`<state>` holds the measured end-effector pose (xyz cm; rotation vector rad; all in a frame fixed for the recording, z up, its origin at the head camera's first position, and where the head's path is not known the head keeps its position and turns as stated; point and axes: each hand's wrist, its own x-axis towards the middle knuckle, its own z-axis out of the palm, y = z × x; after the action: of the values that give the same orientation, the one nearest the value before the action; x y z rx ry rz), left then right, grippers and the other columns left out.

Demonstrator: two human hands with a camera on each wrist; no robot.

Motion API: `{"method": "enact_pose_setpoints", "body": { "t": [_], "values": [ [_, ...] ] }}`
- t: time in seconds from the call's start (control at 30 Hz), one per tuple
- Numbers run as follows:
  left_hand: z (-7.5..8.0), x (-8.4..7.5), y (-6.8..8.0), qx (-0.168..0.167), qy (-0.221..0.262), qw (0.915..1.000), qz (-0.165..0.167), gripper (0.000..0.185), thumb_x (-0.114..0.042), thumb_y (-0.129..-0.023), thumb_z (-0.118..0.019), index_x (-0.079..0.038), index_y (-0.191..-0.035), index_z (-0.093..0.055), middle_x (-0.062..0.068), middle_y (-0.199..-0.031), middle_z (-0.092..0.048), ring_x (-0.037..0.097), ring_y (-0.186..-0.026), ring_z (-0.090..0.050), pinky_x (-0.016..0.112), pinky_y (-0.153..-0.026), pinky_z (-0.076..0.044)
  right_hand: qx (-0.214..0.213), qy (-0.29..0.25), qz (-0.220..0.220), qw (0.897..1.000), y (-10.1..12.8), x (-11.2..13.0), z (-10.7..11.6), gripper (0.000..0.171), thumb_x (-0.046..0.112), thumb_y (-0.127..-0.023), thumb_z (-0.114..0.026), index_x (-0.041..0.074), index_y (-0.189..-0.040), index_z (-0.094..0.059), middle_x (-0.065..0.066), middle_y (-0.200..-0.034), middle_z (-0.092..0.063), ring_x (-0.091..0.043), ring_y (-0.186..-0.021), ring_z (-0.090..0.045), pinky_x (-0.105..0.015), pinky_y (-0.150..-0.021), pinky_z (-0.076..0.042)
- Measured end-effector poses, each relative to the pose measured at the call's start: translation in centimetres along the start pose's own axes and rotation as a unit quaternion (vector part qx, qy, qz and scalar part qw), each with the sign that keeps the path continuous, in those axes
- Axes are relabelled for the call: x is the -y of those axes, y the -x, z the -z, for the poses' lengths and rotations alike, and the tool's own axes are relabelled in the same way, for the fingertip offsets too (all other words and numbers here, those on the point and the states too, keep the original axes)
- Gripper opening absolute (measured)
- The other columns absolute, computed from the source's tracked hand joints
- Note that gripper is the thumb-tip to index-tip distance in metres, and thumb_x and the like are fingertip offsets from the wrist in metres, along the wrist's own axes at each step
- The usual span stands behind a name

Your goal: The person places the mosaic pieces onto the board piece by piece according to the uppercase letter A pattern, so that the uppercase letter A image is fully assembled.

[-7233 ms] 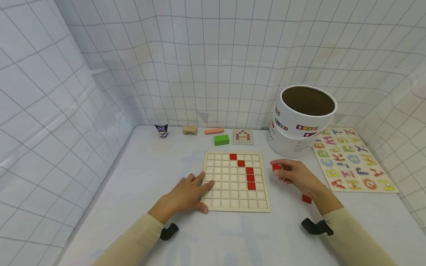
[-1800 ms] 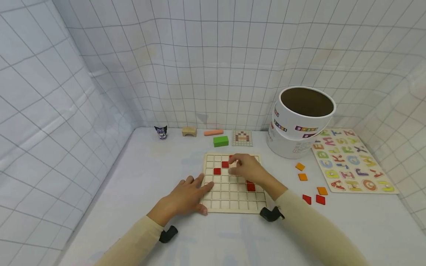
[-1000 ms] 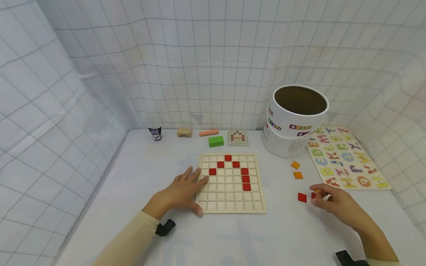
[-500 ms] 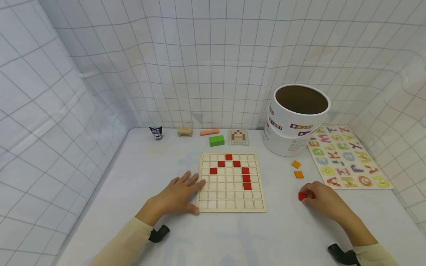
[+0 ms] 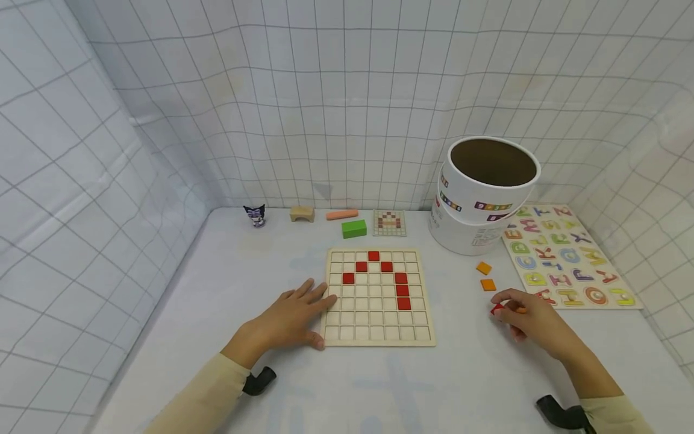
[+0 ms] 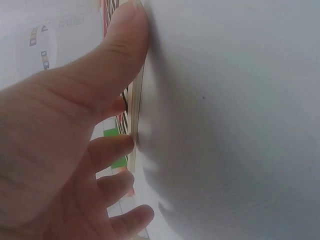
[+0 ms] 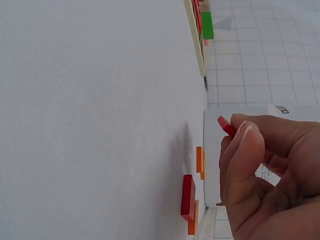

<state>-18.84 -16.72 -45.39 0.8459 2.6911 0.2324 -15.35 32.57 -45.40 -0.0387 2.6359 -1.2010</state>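
Note:
My right hand (image 5: 528, 319) pinches a small red square tile (image 7: 227, 126) between thumb and fingers, raised off the table right of the wooden grid board (image 5: 374, 331). Another red tile (image 7: 188, 197) lies on the table under this hand, with an orange tile (image 7: 193, 225) close behind it. On the board, several red tiles form a peak with a column (image 5: 402, 290) down its right side. My left hand (image 5: 287, 316) lies at the board's left edge, fingers spread; in the left wrist view its thumb (image 6: 117, 55) and fingertips touch that edge.
Two orange tiles (image 5: 488, 284) lie right of the board. Behind stand a small pattern card (image 5: 389, 223), a green block (image 5: 354, 229), an orange stick (image 5: 342, 214), a wooden arch (image 5: 302, 213) and a figurine (image 5: 255, 216). A white bucket (image 5: 461, 235) and a letter puzzle board (image 5: 575, 265) stand right.
Since the earliest frame, red tiles have appeared on the peak's left side, and orange tiles on the table. My right hand has gone from the board to the loose tiles and lifted a red one.

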Motion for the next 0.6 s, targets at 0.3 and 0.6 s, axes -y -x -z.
{"method": "enact_pose_setpoints", "body": {
  "t": [0.3, 0.6],
  "values": [
    [0.3, -0.1, 0.0, -0.003, 0.006, 1.0000, 0.000, 0.095, -0.054, -0.079, -0.079, -0.020, -0.158, -0.040, 0.013, -0.168, -0.023, 0.042, -0.155, -0.015, 0.064, -0.115, -0.028, -0.020, -0.122, 0.018, 0.992, -1.3, 0.7, -0.2, 0.047, 0.033, -0.096, -0.072, 0.003, -0.129, -0.059, -0.010, -0.083, -0.059, -0.018, -0.065, -0.059, -0.028, -0.060, -0.052],
    [0.2, -0.5, -0.3, 0.006, -0.002, 0.9998, 0.019, 0.096, -0.054, -0.077, -0.081, -0.025, -0.158, -0.040, 0.009, -0.169, -0.024, 0.039, -0.150, -0.027, 0.062, -0.114, -0.030, 0.007, -0.222, 0.039, 0.974, -5.3, 5.2, -3.6, 0.052, 0.021, -0.094, -0.076, -0.001, -0.137, -0.055, -0.012, -0.092, -0.061, -0.015, -0.069, -0.059, -0.027, -0.065, -0.056]
  ]
}}
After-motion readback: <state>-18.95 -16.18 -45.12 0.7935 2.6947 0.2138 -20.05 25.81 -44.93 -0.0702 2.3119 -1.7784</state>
